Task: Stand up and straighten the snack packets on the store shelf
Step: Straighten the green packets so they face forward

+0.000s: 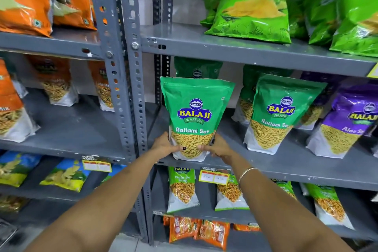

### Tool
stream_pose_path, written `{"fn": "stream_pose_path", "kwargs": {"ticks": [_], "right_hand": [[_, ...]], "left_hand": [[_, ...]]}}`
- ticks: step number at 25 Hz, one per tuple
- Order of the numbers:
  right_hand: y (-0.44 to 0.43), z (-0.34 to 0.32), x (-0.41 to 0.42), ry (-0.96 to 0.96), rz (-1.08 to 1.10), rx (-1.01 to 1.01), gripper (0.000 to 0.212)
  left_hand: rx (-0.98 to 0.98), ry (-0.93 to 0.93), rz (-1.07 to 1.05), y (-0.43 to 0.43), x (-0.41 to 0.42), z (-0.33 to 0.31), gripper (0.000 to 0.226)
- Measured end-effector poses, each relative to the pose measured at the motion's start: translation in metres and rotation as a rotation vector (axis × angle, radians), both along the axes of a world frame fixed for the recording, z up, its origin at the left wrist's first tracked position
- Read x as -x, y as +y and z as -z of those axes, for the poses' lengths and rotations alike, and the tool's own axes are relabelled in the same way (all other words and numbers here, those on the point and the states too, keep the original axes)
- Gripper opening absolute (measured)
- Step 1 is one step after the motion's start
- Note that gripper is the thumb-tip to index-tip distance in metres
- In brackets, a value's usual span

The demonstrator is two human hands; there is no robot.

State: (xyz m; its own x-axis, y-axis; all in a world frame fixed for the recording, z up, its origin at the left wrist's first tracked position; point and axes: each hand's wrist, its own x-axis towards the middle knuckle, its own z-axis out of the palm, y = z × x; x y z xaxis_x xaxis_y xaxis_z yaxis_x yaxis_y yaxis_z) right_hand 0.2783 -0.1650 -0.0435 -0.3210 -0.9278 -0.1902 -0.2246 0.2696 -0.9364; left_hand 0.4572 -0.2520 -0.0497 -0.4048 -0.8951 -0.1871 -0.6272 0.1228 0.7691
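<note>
A green Ratlami Sev packet stands upright at the front left of the grey middle shelf. My left hand grips its lower left side and my right hand grips its lower right side. Behind it stands another green packet, mostly hidden. To the right a second Ratlami Sev packet leans slightly, with one more green packet behind it. A purple Aloo Sev packet tilts at the far right.
Green Crunchem bags lie on the shelf above. Orange packets fill the left rack past the perforated grey upright. Chana packets and yellow price tags sit on the shelf below.
</note>
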Motion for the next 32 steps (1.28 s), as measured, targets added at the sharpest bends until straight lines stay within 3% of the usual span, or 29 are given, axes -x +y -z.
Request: {"fn": "stream_pose_path", "kwargs": {"ticks": [3, 4, 6, 7, 8, 10, 12, 14, 16, 17, 18, 21, 26, 29, 32], "right_hand": [[0.006, -0.007, 0.009, 0.027, -0.002, -0.083, 0.081], [0.011, -0.009, 0.018, 0.046, 0.023, -0.152, 0.075], [0.025, -0.01, 0.046, 0.134, 0.065, -0.333, 0.029], [0.036, -0.011, 0.062, 0.183, 0.06, -0.416, 0.02], [0.046, -0.008, 0.085, 0.215, 0.063, -0.501, 0.032], [0.075, -0.021, 0.12, 0.216, 0.158, -0.64, 0.036], [0.097, -0.027, 0.157, 0.315, 0.231, -0.661, 0.033], [0.104, -0.024, 0.193, 0.412, 0.281, -0.511, 0.028], [0.1, -0.012, 0.232, 0.218, 0.319, -0.247, 0.089], [0.098, -0.009, 0.249, 0.11, 0.301, -0.136, 0.109], [0.092, -0.006, 0.26, 0.036, 0.26, -0.077, 0.11], [0.085, -0.007, 0.264, -0.103, 0.081, 0.038, 0.06], [0.088, 0.008, 0.264, -0.21, -0.007, 0.155, 0.065], [0.109, 0.001, 0.254, -0.169, -0.037, 0.119, 0.048], [0.131, -0.009, 0.242, -0.133, -0.041, 0.066, 0.043]], "left_hand": [[-0.165, -0.314, 0.077, -0.003, -0.001, -0.009, 0.075], [-0.262, -0.44, 0.117, 0.001, 0.0, -0.015, 0.063], [-0.437, -0.613, 0.241, 0.015, 0.013, -0.026, 0.037], [-0.488, -0.657, 0.303, 0.023, 0.023, -0.027, 0.037], [-0.514, -0.664, 0.367, 0.032, 0.036, -0.028, 0.037], [-0.479, -0.547, 0.461, 0.047, 0.069, -0.027, 0.032], [-0.322, -0.297, 0.457, 0.056, 0.111, -0.022, 0.027], [-0.179, -0.08, 0.345, 0.058, 0.154, -0.016, 0.04], [-0.142, 0.059, 0.226, 0.061, 0.198, -0.013, 0.072], [-0.14, 0.107, 0.193, 0.065, 0.217, -0.013, 0.084], [-0.136, 0.134, 0.17, 0.067, 0.233, -0.012, 0.088], [-0.145, 0.211, 0.104, 0.072, 0.267, -0.009, 0.079], [-0.075, 0.248, -0.109, 0.088, 0.271, 0.004, 0.08], [-0.007, 0.134, -0.069, 0.105, 0.261, -0.003, 0.082], [0.064, -0.004, -0.054, 0.124, 0.251, -0.011, 0.069]]}}
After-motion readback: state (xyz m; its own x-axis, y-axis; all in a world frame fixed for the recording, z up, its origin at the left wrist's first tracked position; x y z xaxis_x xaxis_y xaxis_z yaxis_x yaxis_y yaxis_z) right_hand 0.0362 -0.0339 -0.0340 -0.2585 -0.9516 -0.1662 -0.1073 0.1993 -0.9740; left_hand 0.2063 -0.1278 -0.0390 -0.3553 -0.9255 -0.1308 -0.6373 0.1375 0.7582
